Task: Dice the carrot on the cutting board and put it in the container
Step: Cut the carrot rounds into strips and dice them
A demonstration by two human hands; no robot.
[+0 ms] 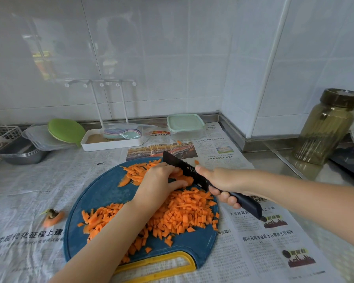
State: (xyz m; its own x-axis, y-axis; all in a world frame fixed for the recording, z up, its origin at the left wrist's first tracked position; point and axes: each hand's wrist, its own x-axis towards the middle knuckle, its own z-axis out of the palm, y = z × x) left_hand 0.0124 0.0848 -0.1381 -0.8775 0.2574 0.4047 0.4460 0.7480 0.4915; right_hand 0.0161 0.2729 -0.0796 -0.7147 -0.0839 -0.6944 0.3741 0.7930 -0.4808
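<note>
A round blue cutting board (102, 193) with a yellow handle lies on newspaper. A heap of diced carrot (184, 213) covers its near right half. Carrot strips (134, 172) lie at its far side. My left hand (159, 180) holds a bunch of strips down with curled fingers. My right hand (221, 184) grips the handle of a black knife (184, 168), whose blade stands beside my left fingers on the strips. A clear container with a pale green lid (185, 124) sits behind the board by the wall.
A cut carrot top (52, 217) lies left of the board. A white rack tray (110, 139), a green lid (66, 130) and metal trays (20, 153) line the back left. A tall brown glass jar (327, 127) stands at right.
</note>
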